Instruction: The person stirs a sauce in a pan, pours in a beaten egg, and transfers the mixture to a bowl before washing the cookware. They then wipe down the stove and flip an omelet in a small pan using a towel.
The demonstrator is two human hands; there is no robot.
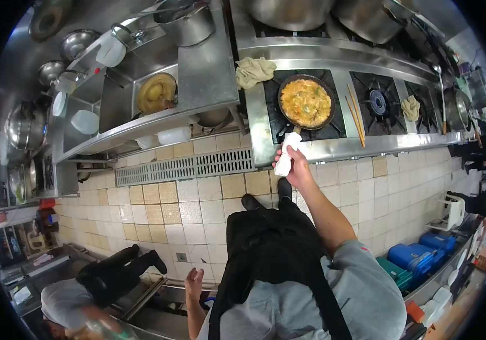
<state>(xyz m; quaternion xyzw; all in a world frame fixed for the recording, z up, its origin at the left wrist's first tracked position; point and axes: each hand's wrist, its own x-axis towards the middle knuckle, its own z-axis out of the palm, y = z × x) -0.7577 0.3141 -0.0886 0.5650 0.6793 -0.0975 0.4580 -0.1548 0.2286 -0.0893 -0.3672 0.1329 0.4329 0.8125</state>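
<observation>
A round dark pan (282, 115) full of yellow-orange food (306, 102) sits on the left burner of the stove. White cloth (289, 148) is wrapped round the pan's handle, and my right hand (296, 164) is closed over that wrapped handle. My left hand (194, 283) is raised at my side, away from the stove, with its fingers apart and nothing in it. A pair of long wooden chopsticks (357, 120) lies on the stove top just right of the pan.
A crumpled cloth (255, 72) lies left of the burner, another (410, 107) near the right burner. Large pots (291, 12) stand behind. Sinks (135, 90) are at the left. A co-worker (67, 300) is behind me at lower left. Blue bins (413, 258) stand at right.
</observation>
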